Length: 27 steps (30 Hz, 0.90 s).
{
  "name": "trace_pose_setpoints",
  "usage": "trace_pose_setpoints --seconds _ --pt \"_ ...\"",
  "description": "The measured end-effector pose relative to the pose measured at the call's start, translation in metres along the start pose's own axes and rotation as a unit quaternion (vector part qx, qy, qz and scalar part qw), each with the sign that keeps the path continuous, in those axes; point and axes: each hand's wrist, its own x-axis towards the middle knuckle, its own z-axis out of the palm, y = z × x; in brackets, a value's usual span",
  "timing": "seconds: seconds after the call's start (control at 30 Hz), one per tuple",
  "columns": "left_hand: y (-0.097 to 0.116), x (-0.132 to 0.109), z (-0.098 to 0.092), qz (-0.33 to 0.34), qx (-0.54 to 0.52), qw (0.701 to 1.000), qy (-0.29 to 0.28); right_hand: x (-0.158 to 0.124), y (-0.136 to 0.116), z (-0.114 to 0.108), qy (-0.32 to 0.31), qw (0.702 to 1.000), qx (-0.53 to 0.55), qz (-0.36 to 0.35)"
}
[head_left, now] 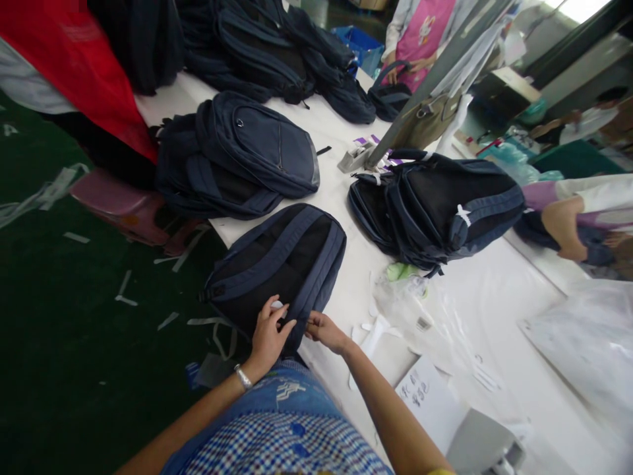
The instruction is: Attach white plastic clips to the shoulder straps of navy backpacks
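A navy backpack point(291, 264) lies with its black mesh back and two shoulder straps facing up, at the table edge just before my body. My left hand point(268, 340), with a silver band at the wrist, is at its lower end, thumb and fingers curled at the near edge of a shoulder strap point(309, 284). A small white piece point(277, 305) shows by its fingertips; I cannot tell whether it is held. My right hand point(326, 331) pinches the lower end of the same strap from the other side. The fingertips of both hands are partly hidden.
More navy backpacks point(267, 145) lie beyond, with another backpack point(445, 204) to the right near a grey post point(435, 72). Clear plastic bags point(420, 310), white strips and a written sheet point(428, 396) lie on the white table point(499, 297). A person in a red apron point(84, 72) stands left, by a pink stool point(119, 204).
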Motion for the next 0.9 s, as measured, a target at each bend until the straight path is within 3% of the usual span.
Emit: trace_pose_setpoints --seconds 0.17,0.27,0.4,0.5,0.57,0.63,0.73,0.9 --pt "0.011 -0.005 -0.002 -0.026 0.016 0.997 0.066 -0.004 0.001 0.001 -0.006 1.000 0.027 0.003" --pt "0.017 -0.010 -0.001 -0.098 -0.076 0.991 0.057 -0.005 0.002 0.000 -0.010 1.000 0.028 -0.005" --pt "0.020 -0.013 0.005 -0.200 -0.234 0.950 0.044 -0.003 0.005 -0.003 -0.014 0.999 -0.010 -0.029" --pt "0.017 -0.013 0.010 -0.206 -0.259 0.941 0.074 -0.007 0.002 -0.005 0.052 0.991 -0.117 -0.034" --pt "0.014 -0.013 0.013 -0.199 -0.231 0.948 0.094 -0.013 -0.003 -0.005 0.122 0.967 -0.219 -0.045" --pt "0.011 -0.014 0.015 -0.189 -0.191 0.956 0.115 -0.020 -0.008 -0.005 0.152 0.943 -0.288 -0.067" --pt "0.007 -0.015 0.018 -0.178 -0.149 0.962 0.141 -0.024 -0.011 -0.006 0.105 0.940 -0.306 -0.109" --pt "0.006 -0.017 0.017 -0.166 -0.065 0.973 0.145 -0.015 -0.007 -0.017 -0.052 0.965 -0.215 -0.140"
